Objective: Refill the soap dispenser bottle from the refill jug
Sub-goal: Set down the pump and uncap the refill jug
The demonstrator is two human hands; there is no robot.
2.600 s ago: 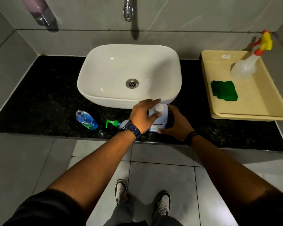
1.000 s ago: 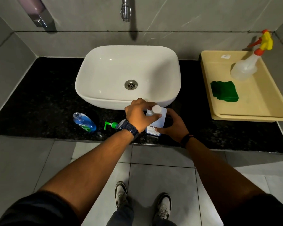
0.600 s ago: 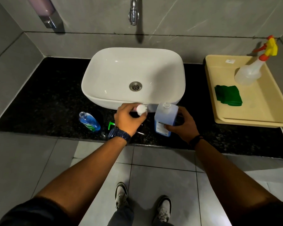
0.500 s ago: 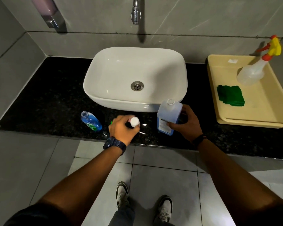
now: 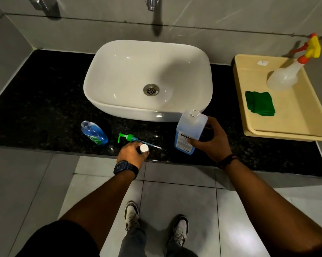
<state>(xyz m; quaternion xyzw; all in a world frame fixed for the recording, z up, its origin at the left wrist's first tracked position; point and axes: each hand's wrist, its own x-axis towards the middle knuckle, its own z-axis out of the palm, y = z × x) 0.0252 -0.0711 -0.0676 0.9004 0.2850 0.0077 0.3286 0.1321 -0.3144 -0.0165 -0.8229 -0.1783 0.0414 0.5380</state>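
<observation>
Jug (image 5: 190, 131) uncapped, right hand (image 5: 210, 140) apparently gripping

Black short sleeves (image 5: 64, 238), bare forearms. Dark digital wristwatch (image 5: 126, 168) on left wrist, thin dark band (image 5: 227, 160) on right wrist. Grey trousers (image 5: 134, 243), worn white-and-grey sneakers (image 5: 131, 213).

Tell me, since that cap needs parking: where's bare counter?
Free: counter left of the dispenser bottle, and the strip between refill jug and tray. Crowded: between bottle and jug, where the pump lies beside the left hand holding the cap.
</observation>
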